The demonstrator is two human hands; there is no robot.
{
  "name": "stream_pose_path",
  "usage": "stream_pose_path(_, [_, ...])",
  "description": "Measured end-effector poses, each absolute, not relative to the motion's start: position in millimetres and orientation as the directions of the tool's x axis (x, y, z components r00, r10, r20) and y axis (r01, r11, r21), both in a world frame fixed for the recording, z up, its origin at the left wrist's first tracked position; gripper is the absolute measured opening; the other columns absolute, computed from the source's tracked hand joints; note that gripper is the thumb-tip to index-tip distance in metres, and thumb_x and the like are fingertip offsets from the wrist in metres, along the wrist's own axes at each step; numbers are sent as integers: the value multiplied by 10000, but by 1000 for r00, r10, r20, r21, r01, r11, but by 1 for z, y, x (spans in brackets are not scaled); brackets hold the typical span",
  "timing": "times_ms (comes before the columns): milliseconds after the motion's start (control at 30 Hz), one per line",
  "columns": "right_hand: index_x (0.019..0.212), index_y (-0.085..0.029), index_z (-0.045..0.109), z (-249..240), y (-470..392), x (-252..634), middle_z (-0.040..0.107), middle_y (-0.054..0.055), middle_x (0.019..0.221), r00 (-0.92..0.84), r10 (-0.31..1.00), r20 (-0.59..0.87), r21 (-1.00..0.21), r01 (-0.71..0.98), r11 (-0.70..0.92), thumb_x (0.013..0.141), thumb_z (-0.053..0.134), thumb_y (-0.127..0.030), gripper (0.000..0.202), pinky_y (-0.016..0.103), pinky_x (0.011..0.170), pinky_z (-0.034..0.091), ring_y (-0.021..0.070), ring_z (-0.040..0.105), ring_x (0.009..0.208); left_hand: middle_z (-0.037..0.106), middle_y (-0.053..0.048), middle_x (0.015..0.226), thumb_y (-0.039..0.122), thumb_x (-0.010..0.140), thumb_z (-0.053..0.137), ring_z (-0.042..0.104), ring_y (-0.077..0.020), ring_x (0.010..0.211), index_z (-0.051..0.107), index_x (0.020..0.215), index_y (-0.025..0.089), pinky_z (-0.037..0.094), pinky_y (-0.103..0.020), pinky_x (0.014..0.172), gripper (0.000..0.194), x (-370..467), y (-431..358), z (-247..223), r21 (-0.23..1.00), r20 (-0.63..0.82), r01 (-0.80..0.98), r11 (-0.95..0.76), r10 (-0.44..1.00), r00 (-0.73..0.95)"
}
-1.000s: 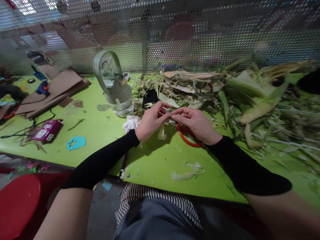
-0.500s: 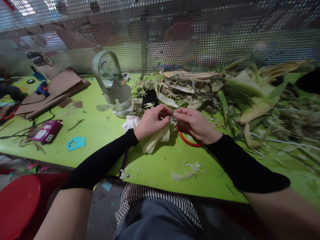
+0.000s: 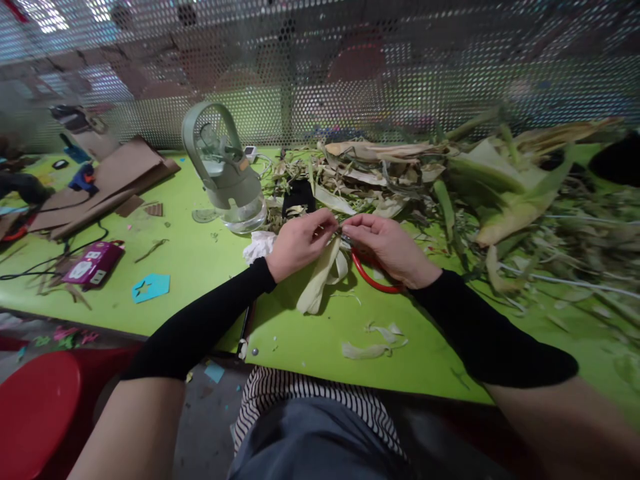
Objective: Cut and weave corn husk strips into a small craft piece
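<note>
Red and cut off by the frame's edge, a stool (image 3: 40, 407) fills the lower left. Above it, the marks on a purple box (image 3: 93, 264) are too small to read. Left of centre, the left hand (image 3: 301, 243), knuckles up, partly hides a crumpled white tissue (image 3: 257, 247). At mid-frame it comes close to the right hand (image 3: 393, 247), both pinching the top of a pale husk strip (image 3: 319, 280) that hangs below; their fingertips hide that end. The right hand partly covers a red handle (image 3: 367, 277). A black shape (image 3: 617, 163), cut off at the right edge, is unclear.
</note>
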State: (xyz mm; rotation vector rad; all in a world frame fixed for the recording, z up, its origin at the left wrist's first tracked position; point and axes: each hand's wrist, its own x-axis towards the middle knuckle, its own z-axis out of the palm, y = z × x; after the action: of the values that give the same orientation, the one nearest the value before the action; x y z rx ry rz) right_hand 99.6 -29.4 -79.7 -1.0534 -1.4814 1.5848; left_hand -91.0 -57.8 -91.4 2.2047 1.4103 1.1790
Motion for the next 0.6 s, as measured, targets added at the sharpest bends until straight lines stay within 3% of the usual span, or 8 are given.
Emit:
stream_pose_path(133, [872,-199,687,-76,-31,101,648,-6,754,-387,922,6,-990,125,59,726,874,-519,399,269,599,373,122,515,660,670,8,756,214,942,608,550,-107,651,595,845,187,406,-243,651,103,-90,-57,-85,752,430,514,-413,898,93])
stream_pose_path(300, [861,-206,663,-77,-31,103,578,-23,686,-402,914,57,-959,233,163,802,804,-593,416,287,569,328,122,454,608,626,26,743,198,938,607,520,-95,628,544,812,195,402,-247,645,141,-91,-55,-81,869,315,405,-286,949,-6])
stream_pose_path(600, [830,-220,648,-72,-30,108,539,-24,720,-643,765,41,-916,282,286,917,677,-592,383,315,629,359,139,458,650,621,14,807,171,976,566,556,-95,695,517,803,192,463,-236,686,181,-93,-53,-77,965,163,209,-157,987,-10])
